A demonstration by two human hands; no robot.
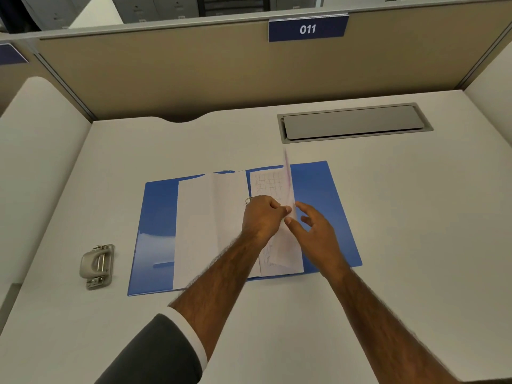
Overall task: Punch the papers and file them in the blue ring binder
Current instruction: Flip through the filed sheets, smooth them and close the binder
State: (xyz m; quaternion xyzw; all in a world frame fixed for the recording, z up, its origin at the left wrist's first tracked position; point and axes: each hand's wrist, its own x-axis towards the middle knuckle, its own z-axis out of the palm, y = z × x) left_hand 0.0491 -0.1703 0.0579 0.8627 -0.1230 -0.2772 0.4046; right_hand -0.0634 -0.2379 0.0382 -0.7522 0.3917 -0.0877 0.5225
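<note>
The blue ring binder (159,212) lies open and flat on the desk. White papers (205,217) rest on its left half and a printed sheet (267,182) on its right half. One sheet (288,178) stands nearly on edge over the binder's middle, blurred. My left hand (261,217) pinches that sheet at its lower part, right beside a metal ring (248,200). Just right of the sheet, my right hand (315,231) has its fingers spread and its thumb near the paper. A grey hole punch (97,266) sits on the desk left of the binder.
A grey cable-tray lid (354,123) is set into the desk behind the binder. A beige partition (194,70) with a "011" label (307,29) closes the back. The white desk (415,217) extends on both sides.
</note>
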